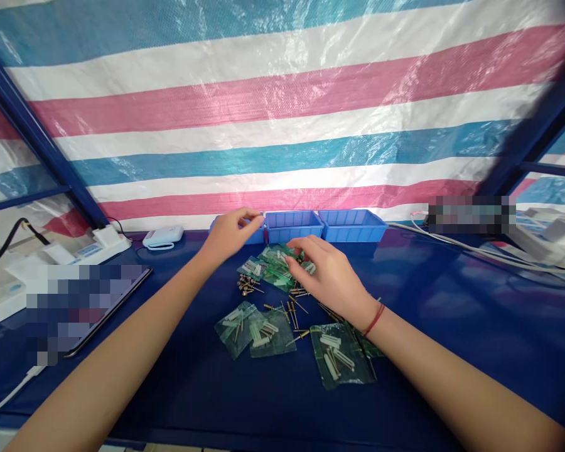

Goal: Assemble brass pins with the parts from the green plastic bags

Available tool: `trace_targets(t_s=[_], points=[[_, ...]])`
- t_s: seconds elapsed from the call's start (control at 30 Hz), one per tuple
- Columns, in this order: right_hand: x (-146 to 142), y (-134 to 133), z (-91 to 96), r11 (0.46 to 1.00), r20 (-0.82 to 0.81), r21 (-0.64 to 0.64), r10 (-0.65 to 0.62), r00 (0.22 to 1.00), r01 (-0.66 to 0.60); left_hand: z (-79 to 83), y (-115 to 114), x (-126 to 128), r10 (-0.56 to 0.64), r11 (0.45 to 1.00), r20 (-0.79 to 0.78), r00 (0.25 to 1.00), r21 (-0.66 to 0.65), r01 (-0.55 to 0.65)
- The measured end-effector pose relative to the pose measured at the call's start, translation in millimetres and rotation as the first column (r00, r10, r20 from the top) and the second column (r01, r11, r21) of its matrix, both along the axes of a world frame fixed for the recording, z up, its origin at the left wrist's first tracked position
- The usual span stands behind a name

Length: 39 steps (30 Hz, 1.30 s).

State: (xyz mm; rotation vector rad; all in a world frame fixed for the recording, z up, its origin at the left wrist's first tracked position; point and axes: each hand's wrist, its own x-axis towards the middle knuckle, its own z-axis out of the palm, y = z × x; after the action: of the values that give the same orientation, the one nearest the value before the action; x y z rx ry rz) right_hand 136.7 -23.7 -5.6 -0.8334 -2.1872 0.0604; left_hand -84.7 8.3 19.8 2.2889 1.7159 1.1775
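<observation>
My left hand is over the left blue bin, its fingers closed in a pinch. Whatever it may hold is too small to make out. Above a pile of green-tinted plastic bags hovers my right hand, thumb and fingers apart, with nothing visible between them. Loose rivets are scattered below the pile, and a cluster of short screw-like pieces sits at its left. Nearer to me lie clear bags holding white plugs and metal pins: a left bag, a middle bag and a right bag.
Two more blue bins, a middle bin and a right bin, stand along the back. At left are a phone, a light-blue case and a power strip. White cables cross the blue table's right side.
</observation>
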Motion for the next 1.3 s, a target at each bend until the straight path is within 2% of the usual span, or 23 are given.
trace_targets(t_s=[0.1,0.17,0.33,0.47,0.7,0.83,1.0,1.13,1.3], points=[[-1,3,-2.8,0.998,0.063,-0.036,0.046,0.997,-0.044,0.6,24,-16,0.068,0.997,-0.055,0.996,0.051,-0.066],[-3,5,-5.7,0.992,0.142,-0.030,0.122,0.982,-0.119,-7.3,27,-21,0.085,0.995,-0.100,0.991,0.066,-0.079],[-14,2,-13.5,0.956,0.408,-0.022,0.275,0.871,-0.291,-31.6,1,-18,0.032,0.999,-0.181,0.983,0.024,-0.028],[-20,-1,-15.2,0.947,0.552,-0.037,0.285,0.783,-0.319,-35.1,-14,-6,-0.033,0.999,-0.194,0.980,-0.016,0.030],[-24,-4,-12.6,0.948,0.564,-0.002,0.263,0.782,-0.318,-30.0,-19,8,-0.087,0.996,-0.155,0.984,-0.003,0.088],[-26,-6,-12.8,0.943,0.608,-0.026,0.278,0.743,-0.332,-30.8,-19,9,-0.076,0.997,-0.126,0.989,-0.008,0.076],[-26,-5,-13.3,0.941,0.581,-0.015,0.285,0.763,-0.339,-32.6,-18,7,-0.059,0.998,-0.111,0.992,-0.008,0.059],[-24,-4,-12.9,0.938,0.610,-0.042,0.297,0.734,-0.345,-33.2,-18,7,-0.058,0.998,-0.102,0.993,-0.028,0.055],[-23,-2,-13.8,0.939,0.571,-0.008,0.287,0.769,-0.344,-35.8,-18,8,-0.075,0.996,-0.103,0.992,-0.047,0.070]])
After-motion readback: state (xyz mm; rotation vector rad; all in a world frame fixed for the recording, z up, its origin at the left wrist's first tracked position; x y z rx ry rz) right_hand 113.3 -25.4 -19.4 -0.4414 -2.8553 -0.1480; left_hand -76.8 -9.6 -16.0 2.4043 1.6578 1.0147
